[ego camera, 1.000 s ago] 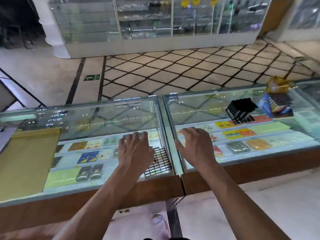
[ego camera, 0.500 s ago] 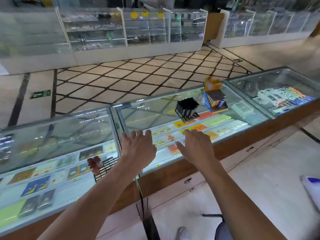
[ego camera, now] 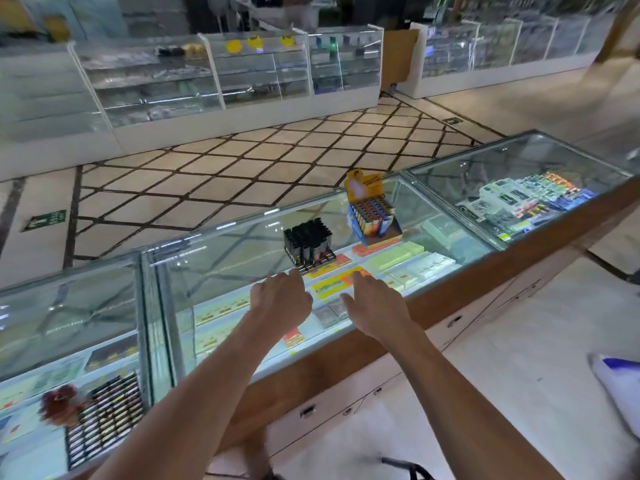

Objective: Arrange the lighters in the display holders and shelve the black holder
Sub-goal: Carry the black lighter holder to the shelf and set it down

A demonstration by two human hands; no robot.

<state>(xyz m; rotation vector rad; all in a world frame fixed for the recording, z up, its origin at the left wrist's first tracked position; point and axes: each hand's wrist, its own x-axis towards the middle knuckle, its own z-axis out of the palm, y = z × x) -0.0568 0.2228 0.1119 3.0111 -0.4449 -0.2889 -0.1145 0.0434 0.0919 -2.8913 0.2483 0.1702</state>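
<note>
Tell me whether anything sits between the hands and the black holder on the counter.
Nothing visible does. Only bare counter glass lies between the left hand, the right hand and the black holder; the yellow lighter box stands to its right, off the path.

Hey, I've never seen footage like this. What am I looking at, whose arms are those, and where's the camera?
There is no machine here. A person wears one wide-angle camera on their head, so you look forward and down along their own bare arms. The left hand and right hand are open, fingers spread above the glass shop counter, and they hold nothing. Just beyond them on the glass stands a black holder packed with black lighters. To its right is a blue and yellow cardboard box of coloured lighters. At the lower left lies a black grid tray with some red items, too blurred to name.
</note>
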